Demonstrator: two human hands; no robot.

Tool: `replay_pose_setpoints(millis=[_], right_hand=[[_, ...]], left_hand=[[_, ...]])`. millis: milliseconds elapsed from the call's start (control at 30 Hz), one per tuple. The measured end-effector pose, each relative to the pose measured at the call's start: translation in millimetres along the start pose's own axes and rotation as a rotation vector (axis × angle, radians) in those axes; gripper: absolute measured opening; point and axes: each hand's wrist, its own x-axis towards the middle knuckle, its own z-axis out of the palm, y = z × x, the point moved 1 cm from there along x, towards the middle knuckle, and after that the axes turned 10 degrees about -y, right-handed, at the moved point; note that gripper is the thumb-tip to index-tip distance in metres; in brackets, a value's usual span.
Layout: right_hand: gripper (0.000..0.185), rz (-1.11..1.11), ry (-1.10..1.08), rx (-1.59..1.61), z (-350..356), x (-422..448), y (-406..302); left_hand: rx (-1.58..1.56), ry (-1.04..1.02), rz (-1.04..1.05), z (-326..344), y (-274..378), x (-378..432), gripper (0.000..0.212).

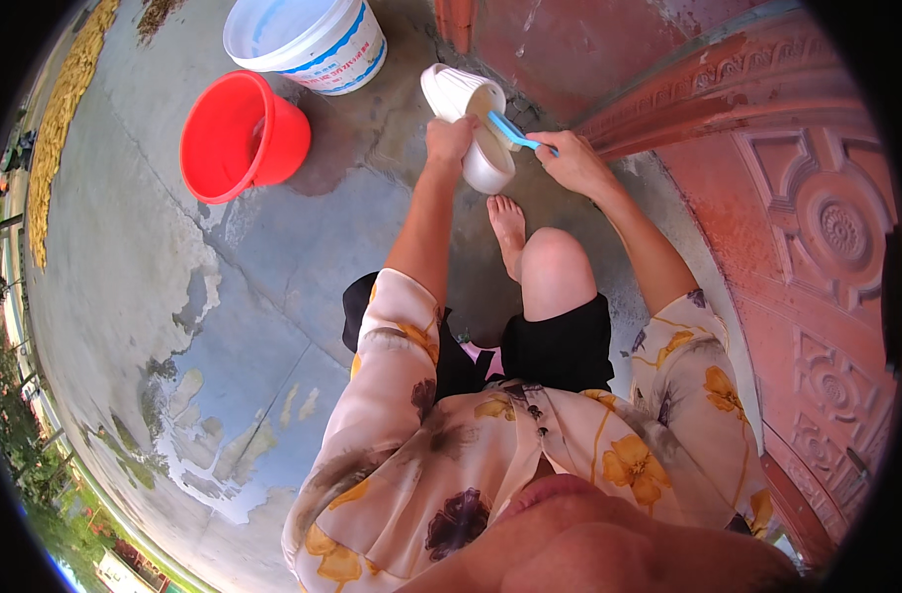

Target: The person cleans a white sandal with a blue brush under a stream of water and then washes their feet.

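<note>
A white clog-type shoe [460,87] is held up in front of me, its ridged toe part pointing away and its heel towards me. My left hand [449,139] grips its left edge near the middle. My right hand [568,157] is closed around the handle of a light blue brush [504,126], whose head reaches into the shoe's opening over the insole. The bristles lie mostly against the inside of the shoe. A bare foot [506,222] rests on the floor just below the heel.
A red plastic bucket [288,141] and a white plastic bucket [347,63] with blue trim stand at upper left on the wet concrete floor [273,267]. A red ornamented metal door [747,222] rises close on the right. Yellow material [62,111] lies heaped far left.
</note>
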Motion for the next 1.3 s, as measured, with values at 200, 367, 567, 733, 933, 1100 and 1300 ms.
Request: replay_pose_setpoints(millis=[200, 367, 567, 733, 933, 1100, 1300], right_hand=[[0.037, 0.085, 0.139, 0.232, 0.8, -29.1, 22.9], [0.031, 0.026, 0.153, 0.368, 15.9, -25.7, 9.7], [0.033, 0.025, 0.202, 0.079, 34.0, 9.0, 11.1], [0.032, 0.146, -0.181, 0.492, 33.3, 16.2, -1.5], [0.027, 0.182, -0.072, 0.253, 30.9, 28.9, -22.0], [0.029, 0.062, 0.201, -0.010, 43.4, 73.6, -1.7], [0.028, 0.108, 0.185, -0.024, 52.0, 96.5, 11.1]], left_hand=[[-0.027, 0.025, -0.013, -2.2, 19.5, -6.1, 0.043], [0.003, 0.060, 0.007, 0.6, 14.1, -7.7, 0.045], [0.120, 0.116, 0.021, 17.5, 20.5, -17.5, 0.053], [0.126, 0.108, 0.036, 1.1, 17.5, -13.2, 0.056], [0.282, 0.092, 0.045, 12.8, 21.0, -28.3, 0.061], [0.308, 0.140, 0.075, 18.4, 28.9, -33.2, 0.067], [0.425, 0.159, 0.107, 21.7, 22.9, -33.5, 0.072]])
